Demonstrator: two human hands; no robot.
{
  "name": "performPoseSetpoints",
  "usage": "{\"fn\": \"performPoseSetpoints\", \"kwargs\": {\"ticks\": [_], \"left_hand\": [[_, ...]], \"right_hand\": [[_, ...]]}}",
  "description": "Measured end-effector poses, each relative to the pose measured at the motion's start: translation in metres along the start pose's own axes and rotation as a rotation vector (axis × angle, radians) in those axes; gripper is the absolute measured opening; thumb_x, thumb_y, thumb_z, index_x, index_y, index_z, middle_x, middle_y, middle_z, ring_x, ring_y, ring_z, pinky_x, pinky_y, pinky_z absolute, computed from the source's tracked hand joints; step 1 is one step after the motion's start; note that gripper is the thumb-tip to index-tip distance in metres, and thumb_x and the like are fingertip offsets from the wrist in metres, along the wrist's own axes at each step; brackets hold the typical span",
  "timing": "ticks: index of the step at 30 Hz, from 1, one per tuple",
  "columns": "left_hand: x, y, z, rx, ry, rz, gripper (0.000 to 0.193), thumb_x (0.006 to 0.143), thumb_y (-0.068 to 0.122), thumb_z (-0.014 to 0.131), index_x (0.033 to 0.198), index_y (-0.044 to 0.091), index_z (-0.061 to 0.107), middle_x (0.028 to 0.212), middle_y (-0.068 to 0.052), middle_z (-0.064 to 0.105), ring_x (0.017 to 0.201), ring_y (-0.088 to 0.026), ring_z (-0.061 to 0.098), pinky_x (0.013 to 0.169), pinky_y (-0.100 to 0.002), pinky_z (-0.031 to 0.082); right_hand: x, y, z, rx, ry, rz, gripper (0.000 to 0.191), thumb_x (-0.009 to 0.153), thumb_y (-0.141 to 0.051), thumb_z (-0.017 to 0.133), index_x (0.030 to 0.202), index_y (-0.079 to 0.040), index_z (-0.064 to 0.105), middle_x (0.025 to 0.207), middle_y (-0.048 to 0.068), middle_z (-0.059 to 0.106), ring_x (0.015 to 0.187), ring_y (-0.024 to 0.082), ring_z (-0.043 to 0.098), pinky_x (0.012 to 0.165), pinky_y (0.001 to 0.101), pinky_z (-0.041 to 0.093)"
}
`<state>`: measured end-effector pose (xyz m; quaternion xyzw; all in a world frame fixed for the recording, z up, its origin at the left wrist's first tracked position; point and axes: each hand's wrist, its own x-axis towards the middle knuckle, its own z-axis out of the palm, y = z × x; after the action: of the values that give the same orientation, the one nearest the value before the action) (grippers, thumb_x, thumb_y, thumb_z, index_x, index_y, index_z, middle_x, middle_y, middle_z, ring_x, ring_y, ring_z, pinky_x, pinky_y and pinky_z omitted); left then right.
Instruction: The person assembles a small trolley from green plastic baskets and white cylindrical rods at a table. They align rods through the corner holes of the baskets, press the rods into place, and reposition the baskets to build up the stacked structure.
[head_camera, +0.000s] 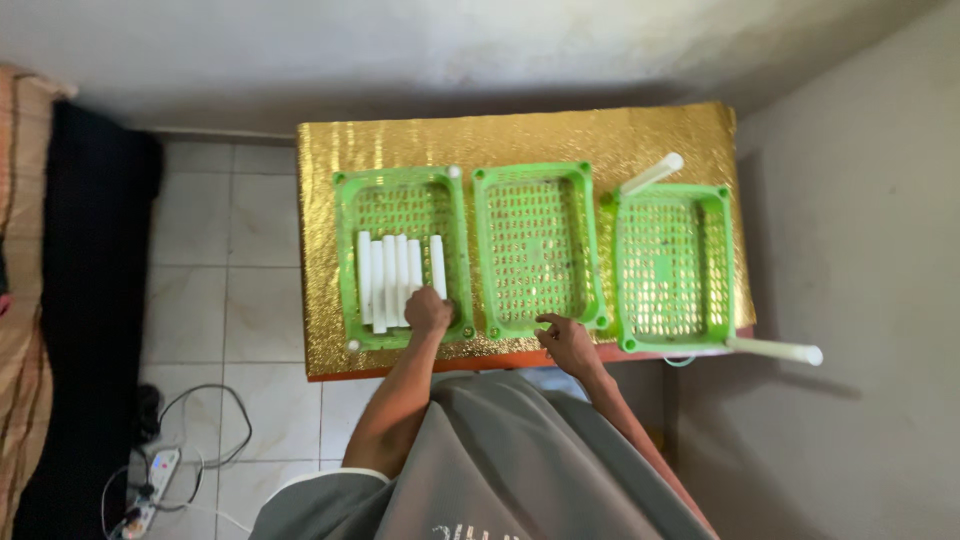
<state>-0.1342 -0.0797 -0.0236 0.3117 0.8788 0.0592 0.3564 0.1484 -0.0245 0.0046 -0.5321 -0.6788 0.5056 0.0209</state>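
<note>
Three green perforated plastic trays stand in a row on a gold foil-covered table (520, 135). The left tray (345, 260) holds several white tubes (395, 275) lying side by side. My left hand (428, 310) reaches into that tray and rests on the near ends of the tubes; whether it grips one I cannot tell. My right hand (566, 338) touches the front rim of the middle tray (590, 250), fingers slightly curled, holding nothing. The right tray (725, 260) holds no tubes.
A white tube (652, 173) leans out behind the right tray, and another (775, 349) sticks out past the table's front right corner. A dark mattress (95, 300) lies at left. Cables and a power strip (150, 490) lie on the tiled floor.
</note>
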Motion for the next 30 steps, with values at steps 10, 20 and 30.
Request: {"fn": "performPoseSetpoints", "kwargs": {"ticks": [10,20,30], "left_hand": [[0.004,0.010,-0.003,-0.548,-0.039,0.003,0.031,0.090,0.031,0.077,0.103,0.004,0.072,0.080,-0.010,0.075,0.056,-0.017,0.071,0.049,-0.032,0.059],[-0.066,0.074,0.027,-0.660,-0.093,0.423,0.035,0.084,0.026,0.082,0.104,-0.001,0.073,0.075,-0.014,0.076,0.060,-0.021,0.072,0.055,-0.036,0.055],[-0.090,0.140,0.101,-0.327,-0.446,0.671,0.027,0.086,0.030,0.075,0.095,0.005,0.079,0.084,-0.012,0.079,0.075,-0.023,0.076,0.072,-0.035,0.058]], "right_hand": [[0.002,-0.023,-0.012,0.027,0.073,-0.012,0.035,0.095,-0.024,0.067,0.123,-0.003,0.073,0.074,0.013,0.072,0.064,0.017,0.069,0.060,0.0360,0.055],[0.043,-0.058,-0.019,0.568,0.010,-0.008,0.040,0.099,-0.036,0.066,0.118,-0.001,0.068,0.097,0.001,0.071,0.086,0.011,0.067,0.072,0.0320,0.058],[-0.019,0.034,-0.096,0.383,0.343,0.193,0.041,0.101,-0.036,0.064,0.089,0.003,0.068,0.065,0.004,0.059,0.053,0.011,0.054,0.047,0.0310,0.043]]}}
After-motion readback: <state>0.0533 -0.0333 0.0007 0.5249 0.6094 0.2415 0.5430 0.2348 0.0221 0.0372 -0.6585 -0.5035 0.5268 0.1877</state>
